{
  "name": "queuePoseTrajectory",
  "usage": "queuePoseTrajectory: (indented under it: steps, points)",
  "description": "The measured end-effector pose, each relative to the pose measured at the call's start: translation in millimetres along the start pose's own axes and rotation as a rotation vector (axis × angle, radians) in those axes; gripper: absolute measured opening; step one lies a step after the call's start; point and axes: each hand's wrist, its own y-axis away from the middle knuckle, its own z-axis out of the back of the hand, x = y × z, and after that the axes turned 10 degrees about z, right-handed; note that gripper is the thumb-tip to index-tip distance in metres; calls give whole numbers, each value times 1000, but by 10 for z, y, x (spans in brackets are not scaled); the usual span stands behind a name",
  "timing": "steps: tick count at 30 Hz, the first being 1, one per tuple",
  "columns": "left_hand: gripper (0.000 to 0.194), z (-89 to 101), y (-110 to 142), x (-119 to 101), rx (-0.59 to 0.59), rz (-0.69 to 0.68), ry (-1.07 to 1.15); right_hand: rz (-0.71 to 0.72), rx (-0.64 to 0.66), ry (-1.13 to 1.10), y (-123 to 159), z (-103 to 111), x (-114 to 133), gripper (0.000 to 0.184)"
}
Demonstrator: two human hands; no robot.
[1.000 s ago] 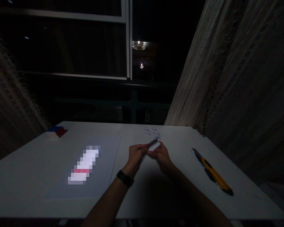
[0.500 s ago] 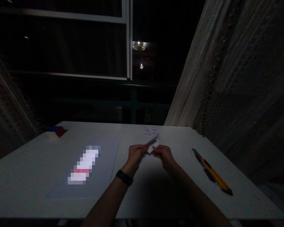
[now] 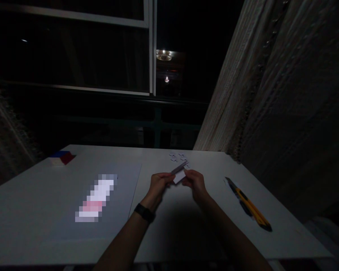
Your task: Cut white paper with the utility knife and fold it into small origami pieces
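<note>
Over the middle of the table, my left hand (image 3: pixel 158 185) and my right hand (image 3: pixel 197 183) both grip one small folded piece of white paper (image 3: pixel 179 177). My left thumb and fingers pinch its left side, while my right fingers close on its right edge. One flap stands raised and greyish; the part below it shows a plain white face. Just beyond the paper lie several small paper pieces (image 3: pixel 174 156) with dark marks, partly hidden by the flap. My left wrist wears a black watch (image 3: pixel 144 212).
On the right of the white table (image 3: pixel 19 210) lies a yellow and black utility knife (image 3: pixel 250 206). A large pale sheet (image 3: pixel 131 177) lies at left, bearing a bright pixelated patch (image 3: pixel 98 194). A blue, red and white block (image 3: pixel 61 158) sits far left. Curtains (image 3: pixel 223 98) hang beside a dark window.
The whole view has shifted slightly, moving the table things a little left in the picture. My right fingers have moved up along the folded paper's edge, and more of its white face shows.
</note>
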Motion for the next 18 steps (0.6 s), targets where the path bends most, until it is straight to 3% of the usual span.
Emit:
queuePoseTrajectory:
  steps: [15, 18]
  points:
    - [15, -4, 13, -2, 6, -12, 55, 125, 17, -29, 34, -12, -23, 37]
    - [16, -1, 15, -3, -17, -29, 101, 108, 74, -19, 72, -48, -13, 39]
